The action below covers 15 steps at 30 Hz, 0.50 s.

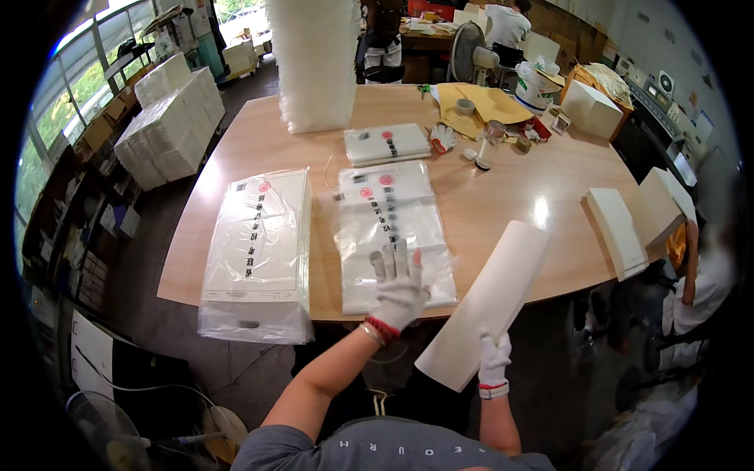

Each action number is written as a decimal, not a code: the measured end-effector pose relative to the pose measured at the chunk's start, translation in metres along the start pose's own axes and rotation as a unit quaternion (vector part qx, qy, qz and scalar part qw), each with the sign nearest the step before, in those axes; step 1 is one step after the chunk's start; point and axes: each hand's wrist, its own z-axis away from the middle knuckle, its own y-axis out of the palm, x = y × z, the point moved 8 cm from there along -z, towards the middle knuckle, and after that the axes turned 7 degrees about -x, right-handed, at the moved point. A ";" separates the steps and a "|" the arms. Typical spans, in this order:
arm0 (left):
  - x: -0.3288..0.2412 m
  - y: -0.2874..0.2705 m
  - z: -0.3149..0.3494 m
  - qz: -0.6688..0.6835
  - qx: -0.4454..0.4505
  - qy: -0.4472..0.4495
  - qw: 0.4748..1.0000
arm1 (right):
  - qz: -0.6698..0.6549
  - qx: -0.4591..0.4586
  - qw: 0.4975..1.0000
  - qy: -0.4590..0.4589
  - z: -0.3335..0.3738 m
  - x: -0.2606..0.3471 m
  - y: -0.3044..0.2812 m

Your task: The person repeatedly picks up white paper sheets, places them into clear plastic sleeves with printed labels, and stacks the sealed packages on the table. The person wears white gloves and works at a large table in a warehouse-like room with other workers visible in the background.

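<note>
My left hand, in a white glove with a red cuff, lies flat with fingers spread on a clear plastic bag that holds a white printed sheet, near the table's front edge. My right hand, also gloved, grips the lower end of a long white flat box, tilted up to the right, just off the table's edge. A stack of clear bags with white printed sheets lies to the left, overhanging the edge.
The wooden table also carries a smaller stack of bagged sheets, a tall pile of clear bags, white boxes, tape and a cup. Wrapped white bundles stand at left. A person sits at right; others at the back.
</note>
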 end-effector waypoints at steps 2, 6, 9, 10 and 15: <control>0.028 0.092 0.031 0.113 0.377 -0.124 0.911 | 0.010 0.020 0.999 -0.048 0.003 0.032 0.000; 0.004 0.124 0.056 0.479 0.384 -0.149 0.775 | 0.186 0.031 0.966 -0.179 0.012 0.096 0.000; 0.036 0.144 0.053 0.733 0.231 -0.465 0.439 | 0.349 0.149 0.856 -0.351 0.024 0.113 0.013; 0.047 0.143 0.046 0.729 0.228 -0.476 0.436 | 0.385 0.160 0.832 -0.365 0.026 0.112 0.021; 0.098 0.111 -0.036 0.674 0.180 -0.409 0.588 | 0.555 0.272 0.723 -0.308 0.021 0.076 0.074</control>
